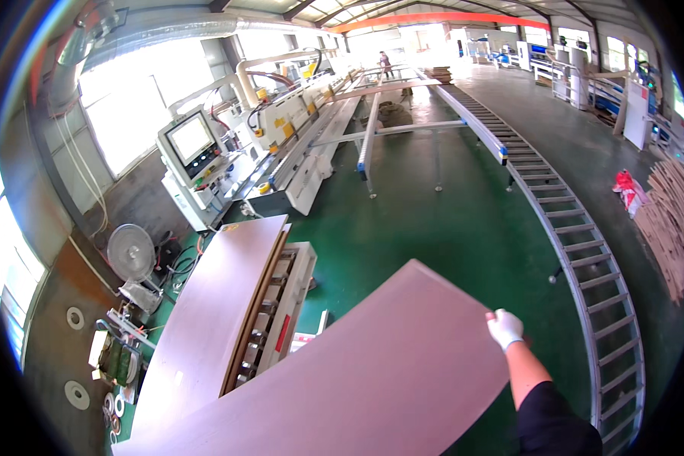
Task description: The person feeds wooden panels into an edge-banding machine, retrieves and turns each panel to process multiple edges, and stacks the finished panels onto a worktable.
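A large flat pinkish-brown panel [357,365] slants across the lower middle of the head view. My right hand [505,328], in a white glove, is closed around its right edge near the far corner. The forearm comes up from the lower right, in a dark sleeve. My left hand does not show. To the left of the held panel lies a stack of similar panels [213,304], partly covered by it at the near end. The stack rests along a pale roller stand [296,296] with a row of dark rollers.
Beyond stands a long white machine [304,171] with a control screen [190,140]. A metal support frame [372,144] reaches into the distance. A roller conveyor [585,262] curves along the right. A round fan [131,252] stands left; wooden strips [665,228] lie far right. A person [385,63] is far back.
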`<state>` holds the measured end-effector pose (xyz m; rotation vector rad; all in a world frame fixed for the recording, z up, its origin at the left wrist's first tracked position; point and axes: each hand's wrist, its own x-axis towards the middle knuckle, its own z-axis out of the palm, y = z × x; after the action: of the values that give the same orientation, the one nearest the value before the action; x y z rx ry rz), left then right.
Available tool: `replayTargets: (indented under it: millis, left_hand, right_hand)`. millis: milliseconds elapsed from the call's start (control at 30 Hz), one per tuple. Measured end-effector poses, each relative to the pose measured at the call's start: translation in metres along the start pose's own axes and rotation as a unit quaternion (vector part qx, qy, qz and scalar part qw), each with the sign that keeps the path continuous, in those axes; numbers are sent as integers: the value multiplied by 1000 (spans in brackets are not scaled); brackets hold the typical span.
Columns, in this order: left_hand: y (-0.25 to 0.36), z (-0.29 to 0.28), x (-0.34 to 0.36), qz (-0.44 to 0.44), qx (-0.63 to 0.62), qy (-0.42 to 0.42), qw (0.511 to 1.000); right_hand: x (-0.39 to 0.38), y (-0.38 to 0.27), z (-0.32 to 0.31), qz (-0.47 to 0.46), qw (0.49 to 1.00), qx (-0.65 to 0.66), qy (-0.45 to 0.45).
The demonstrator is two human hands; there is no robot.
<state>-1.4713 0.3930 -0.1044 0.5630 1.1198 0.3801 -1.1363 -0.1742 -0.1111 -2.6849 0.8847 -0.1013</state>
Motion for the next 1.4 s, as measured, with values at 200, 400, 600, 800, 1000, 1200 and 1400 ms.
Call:
replayTargets:
  millis: [200, 400, 600, 800, 1000, 1200, 1400]
  left_hand:
    - [-18, -57, -48, -42, -26, -1, 999]
    - [-32, -97, -71, -114, -10, -104, 988]
    - [-9, -123, -84, -95, -57, -87, 990]
    - [-6, -175, -57, -107, -87, -81, 987]
    - [82, -223, 30, 59, -83, -96, 990]
    - [90, -165, 74, 11, -46, -20, 999]
    - [26, -94, 75, 21, -14, -103, 994]
  right_hand:
    - [-34, 86, -30, 123, 976, -132, 118]
    - [-91, -104, 11, -278, 951, -38, 132]
    - [-273, -376, 86, -473, 824, -104, -294]
    - [-317, -388, 92, -458, 824, -101, -318]
    - [-291, -336, 80, -410, 852, -101, -310]
    - [-222, -262, 73, -316, 892, -97, -309]
    - [-132, -168, 49, -210, 928, -87, -297]
